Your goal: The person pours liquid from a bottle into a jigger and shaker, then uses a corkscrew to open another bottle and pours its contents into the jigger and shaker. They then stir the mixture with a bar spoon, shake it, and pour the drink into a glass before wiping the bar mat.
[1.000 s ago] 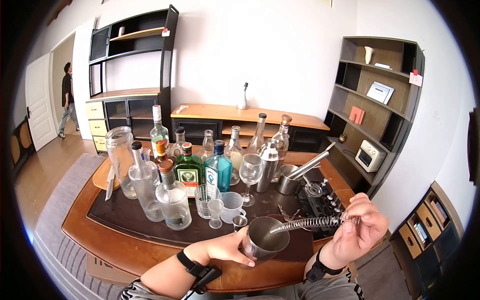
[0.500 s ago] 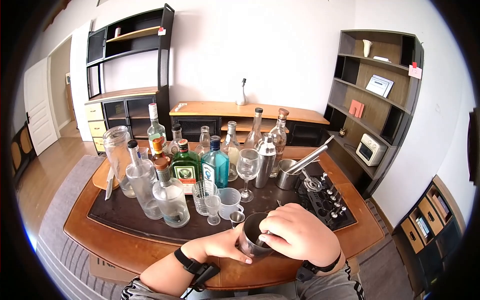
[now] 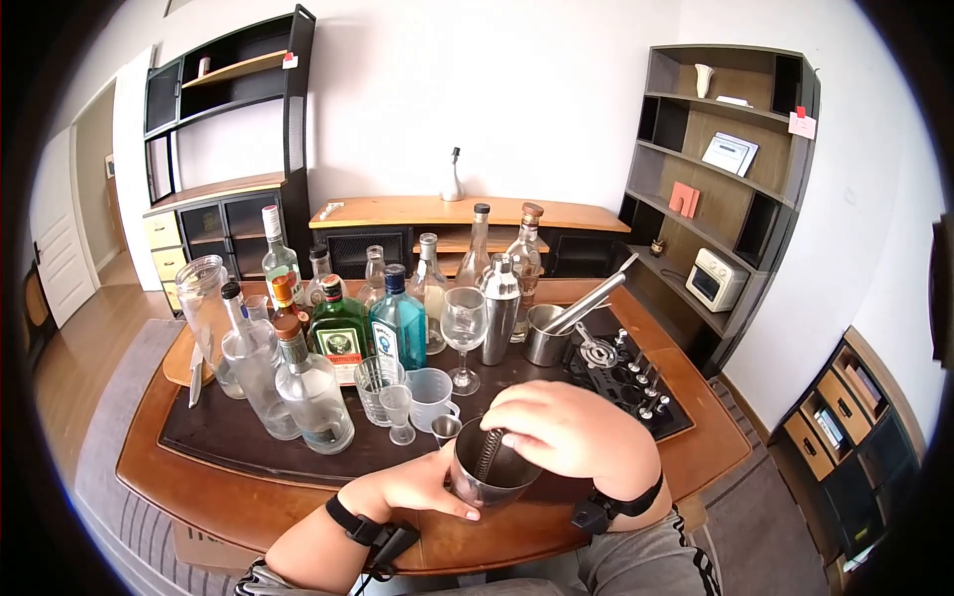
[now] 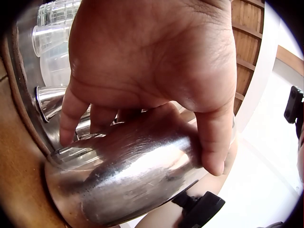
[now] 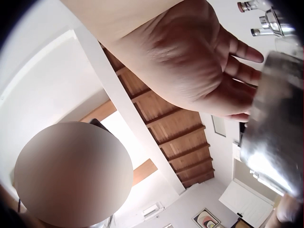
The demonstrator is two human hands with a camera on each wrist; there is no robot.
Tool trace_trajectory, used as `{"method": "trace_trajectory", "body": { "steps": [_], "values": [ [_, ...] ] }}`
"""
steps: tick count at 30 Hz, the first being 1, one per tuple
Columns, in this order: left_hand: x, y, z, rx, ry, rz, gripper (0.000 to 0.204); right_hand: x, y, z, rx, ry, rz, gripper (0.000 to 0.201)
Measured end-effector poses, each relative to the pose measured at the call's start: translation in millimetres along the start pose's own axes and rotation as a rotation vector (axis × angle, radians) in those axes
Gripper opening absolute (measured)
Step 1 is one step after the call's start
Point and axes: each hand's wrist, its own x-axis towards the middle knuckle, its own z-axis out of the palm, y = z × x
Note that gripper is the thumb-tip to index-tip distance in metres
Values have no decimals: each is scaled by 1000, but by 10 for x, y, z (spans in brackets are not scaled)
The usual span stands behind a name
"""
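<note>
My left hand (image 3: pixel 422 487) grips a metal shaker tin (image 4: pixel 137 171) from its left side, thumb on the near wall and fingers on the far one. The tin tilts over the table's front edge, its mouth partly toward the head camera. Inside it stands a metal coil spring (image 3: pixel 487 457), leaning against the inner wall. My right hand (image 3: pixel 556 427) reaches over the rim from the right and pinches the spring's upper end between thumb and fingers. In the right wrist view the fingertips pass behind the tin. A small metal jigger (image 3: pixel 445 428) stands just beyond the tin.
Several bottles, among them a green bottle (image 3: pixel 340 333) and a blue bottle (image 3: pixel 398 323), crowd the left and middle. A plastic measuring cup (image 3: pixel 430 397), wine glass (image 3: pixel 464 320), cocktail shaker (image 3: pixel 501 313) and metal cup (image 3: pixel 547 343) stand behind. Bar tools (image 3: pixel 636 387) lie in a black holder at right.
My right hand has moved from the right side to above the tin, and the spring has gone down into it. The left hand keeps its grip. A person in the doorway has gone from view.
</note>
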Motion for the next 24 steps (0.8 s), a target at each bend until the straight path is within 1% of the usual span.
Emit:
{"method": "trace_trajectory", "body": {
  "steps": [1, 3, 4, 5, 8, 11, 12, 13, 14, 15, 16, 17, 19, 22, 24],
  "values": [
    [2, -10, -5, -20, -6, -12, 87, -18, -26, -97, 3, 128, -13, 23],
    [13, -18, -9, -60, -17, -36, 88, -103, -98, -275, -38, 279, 67, 20],
    [7, -1, -2, -63, -6, -55, 90, -161, -89, -313, -21, 350, 136, 18],
    [2, 17, 7, -50, 25, -33, 90, -212, -80, -352, -28, 399, 163, 17],
    [-20, 108, 28, -5, 94, 37, 92, -330, -48, -414, -47, 479, 213, 17],
    [-101, 280, 24, -101, 170, 147, 92, -372, -12, -432, -20, 518, 204, 17],
    [-160, 323, 26, -306, 168, 110, 93, -382, -3, -435, -21, 522, 206, 18],
    [-231, 441, 42, -348, 236, 151, 96, -389, 3, -439, -20, 525, 208, 18],
    [-296, 487, 31, -401, 247, 220, 97, -398, 11, -443, -19, 528, 210, 18],
    [-361, 499, -12, -454, 259, 290, 98, -410, 18, -450, -16, 535, 208, 18],
    [-457, 382, -89, -492, 276, 353, 102, -419, 25, -458, -12, 542, 206, 19],
    [-497, 438, -21, -544, 393, 468, 105, -433, 29, -467, -9, 548, 204, 19],
    [-573, 552, -78, -579, 385, 611, 110, -466, 16, -497, 26, 555, 216, 20],
    [-702, 545, -353, -594, 214, 823, 114, -522, 50, -506, 77, 587, 231, 22],
    [-760, 597, -387, -569, 197, 875, 113, -540, 86, -509, 95, 607, 236, 23]
  ]
}}
